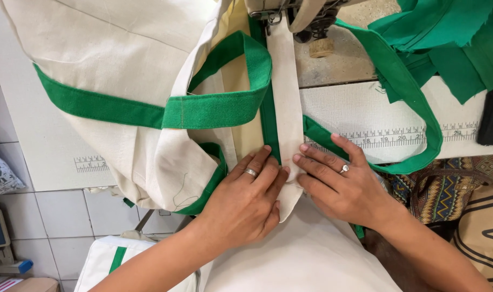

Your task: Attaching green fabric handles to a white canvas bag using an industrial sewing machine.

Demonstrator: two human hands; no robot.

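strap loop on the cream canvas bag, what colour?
Green. The woven fabric strap loop on the cream canvas bag shows best in the head view.

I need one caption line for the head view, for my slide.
Left hand and right hand press a cream fabric strip onto a green-trimmed cream canvas bag at a sewing machine.

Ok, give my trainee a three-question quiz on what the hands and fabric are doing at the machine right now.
1. True or false: both hands press on the cream strip.
2. Which colour is the handle loop: A red, B green, C blue?
3. What does each hand wear on one finger?

Key:
1. True: left hand and right hand lie flat on its near end.
2. B.
3. A ring.
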